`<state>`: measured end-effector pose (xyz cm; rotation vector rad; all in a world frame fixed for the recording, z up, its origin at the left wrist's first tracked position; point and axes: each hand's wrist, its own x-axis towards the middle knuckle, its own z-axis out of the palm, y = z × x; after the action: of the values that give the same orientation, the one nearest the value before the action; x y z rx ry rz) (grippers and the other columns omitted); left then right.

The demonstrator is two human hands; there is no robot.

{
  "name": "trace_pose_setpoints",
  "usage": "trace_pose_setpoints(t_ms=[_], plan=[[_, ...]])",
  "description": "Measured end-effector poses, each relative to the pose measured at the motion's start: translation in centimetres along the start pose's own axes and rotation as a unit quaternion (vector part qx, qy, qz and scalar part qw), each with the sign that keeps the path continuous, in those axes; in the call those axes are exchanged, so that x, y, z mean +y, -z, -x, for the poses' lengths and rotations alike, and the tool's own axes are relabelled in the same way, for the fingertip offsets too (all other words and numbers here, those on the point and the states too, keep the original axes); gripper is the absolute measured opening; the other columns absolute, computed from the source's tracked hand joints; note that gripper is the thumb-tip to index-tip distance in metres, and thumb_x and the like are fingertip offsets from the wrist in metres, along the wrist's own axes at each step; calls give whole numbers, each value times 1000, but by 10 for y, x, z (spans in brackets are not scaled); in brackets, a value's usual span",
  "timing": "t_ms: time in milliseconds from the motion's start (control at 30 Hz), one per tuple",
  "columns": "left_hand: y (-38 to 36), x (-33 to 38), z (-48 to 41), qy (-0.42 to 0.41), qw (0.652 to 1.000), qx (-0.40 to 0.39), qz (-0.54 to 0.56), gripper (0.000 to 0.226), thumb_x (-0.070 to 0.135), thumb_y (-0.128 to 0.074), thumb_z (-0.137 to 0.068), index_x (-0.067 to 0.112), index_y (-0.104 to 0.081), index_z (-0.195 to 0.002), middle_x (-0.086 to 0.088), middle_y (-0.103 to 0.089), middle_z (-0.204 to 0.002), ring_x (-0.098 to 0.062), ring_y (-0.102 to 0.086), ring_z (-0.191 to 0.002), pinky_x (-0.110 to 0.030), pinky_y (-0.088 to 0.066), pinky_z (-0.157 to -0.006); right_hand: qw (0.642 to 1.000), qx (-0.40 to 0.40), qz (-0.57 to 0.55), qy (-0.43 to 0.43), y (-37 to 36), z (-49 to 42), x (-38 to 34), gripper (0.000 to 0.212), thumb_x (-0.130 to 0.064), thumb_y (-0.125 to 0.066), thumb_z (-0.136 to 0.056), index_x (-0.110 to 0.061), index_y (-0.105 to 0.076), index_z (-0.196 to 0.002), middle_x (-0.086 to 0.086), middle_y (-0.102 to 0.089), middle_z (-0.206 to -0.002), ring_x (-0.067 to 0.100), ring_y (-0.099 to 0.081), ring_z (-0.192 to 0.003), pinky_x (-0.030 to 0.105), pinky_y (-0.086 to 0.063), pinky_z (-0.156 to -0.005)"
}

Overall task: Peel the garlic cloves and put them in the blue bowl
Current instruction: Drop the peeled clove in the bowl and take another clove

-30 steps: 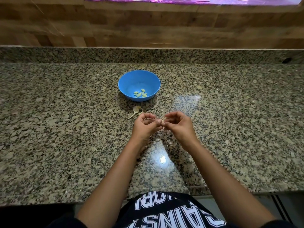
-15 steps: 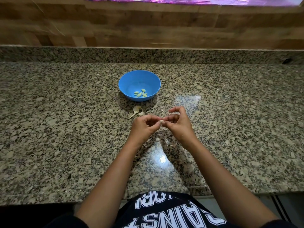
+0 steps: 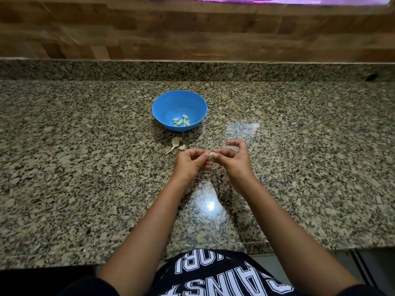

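2 hands meet low over the table (image 3: 85, 167), fingertips together on 1 garlic clove (image 3: 211, 154); the left hand (image 3: 189, 163) has its fingers curled round the near end of the clove and pinches it, while the right hand (image 3: 234, 160) nips the other end between fingertips, with 1 finger lifted clear above. The clove shows pale between them; how much skin is left on it is too small to tell.

To do this step well, I judge the left hand should hold firm without crushing, and the right should catch a loose edge of skin and draw it along the clove, turning the clove a little after each strip; a nail under the root end usually starts it.

Just beyond the hands lies a scrap of garlic stem and skin (image 3: 177, 143), near the foot of the blue bowl (image 3: 168, 101); the bowl holds a small cluster of peeled cloves (image 3: 181, 121), so the drop is a short reach forward and slightly left.
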<state>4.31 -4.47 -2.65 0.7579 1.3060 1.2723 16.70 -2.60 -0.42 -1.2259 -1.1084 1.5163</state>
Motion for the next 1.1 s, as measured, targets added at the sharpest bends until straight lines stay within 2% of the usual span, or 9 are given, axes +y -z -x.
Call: trace_pose_setpoints(t_ms=[100,333,467,600,667,800,933,1000,1100], plan=[[-9,-3,-1,0,999,31,10,4,4,-59,-89,4,-63,-88,-5,-65,-73,-8,-60,-58,-19,-54,-59,999,35,-39,-10,-3,-2,2,35,6,-59,-85,-20,-40,-100,5,-61,-80,16,-63,-72,37,-53,-81],[-13,-7,-1,-92,968,53,-225,10,24,-63,-88,14,-61,-88,-5,-66,-83,-17,-63,-73,-29,-55,-67,999,26,-39,-23,2,-5,2,33,4,-59,-85,-20,-40,-98,7,-62,-83,18,-64,-74,34,-54,-78],[-16,-4,-1,-131,950,71,-274,15,28,-65,-87,13,-61,-88,-1,-65,-81,-10,-60,-71,-15,-49,-58,999,22,-39,-25,3,-9,2,37,8,-60,-84,-19,-41,-99,7,-61,-84,20,-66,-79,32,-56,-78],[-17,-1,-2,-113,959,92,-242,6,20,-62,-89,15,-60,-88,7,-61,-77,-3,-57,-69,-8,-45,-55,995,18,-81,-57,7,-14,1,37,8,-59,-84,-14,-38,-105,15,-60,-92,23,-63,-80,32,-55,-77],[-14,-1,-6,-104,962,87,-237,2,15,-60,-90,17,-61,-90,9,-61,-79,-4,-59,-72,-8,-48,-59,989,12,-125,-79,9,-14,1,41,9,-58,-83,-11,-36,-111,17,-60,-94,23,-61,-79,31,-55,-75],[-10,-4,-9,-79,970,59,-222,12,9,-59,-89,19,-64,-93,4,-65,-88,-14,-64,-85,-30,-56,-79,983,13,-155,-97,13,-15,3,41,10,-58,-82,-12,-37,-109,18,-61,-92,23,-62,-80,34,-55,-78],[-13,-1,-12,-34,991,23,-129,5,14,-67,-85,14,-66,-89,-6,-69,-92,-21,-67,-90,-32,-56,-82,989,13,-119,-86,15,-17,3,42,8,-61,-81,-11,-38,-111,20,-62,-95,25,-64,-83,33,-55,-77],[-14,3,-15,-1,996,-4,-87,3,10,-66,-85,11,-65,-88,-9,-69,-91,-22,-66,-87,-30,-56,-81,993,7,-85,-76,17,-18,2,42,7,-62,-81,-12,-39,-110,19,-61,-96,25,-64,-83,35,-55,-80],[-15,7,-17,54,998,-17,16,2,3,-63,-85,5,-63,-87,-7,-67,-83,-14,-64,-72,-20,-55,-68,995,-2,-63,-71,19,-21,1,39,8,-59,-83,-13,-38,-109,19,-60,-95,27,-63,-84,38,-54,-84]])
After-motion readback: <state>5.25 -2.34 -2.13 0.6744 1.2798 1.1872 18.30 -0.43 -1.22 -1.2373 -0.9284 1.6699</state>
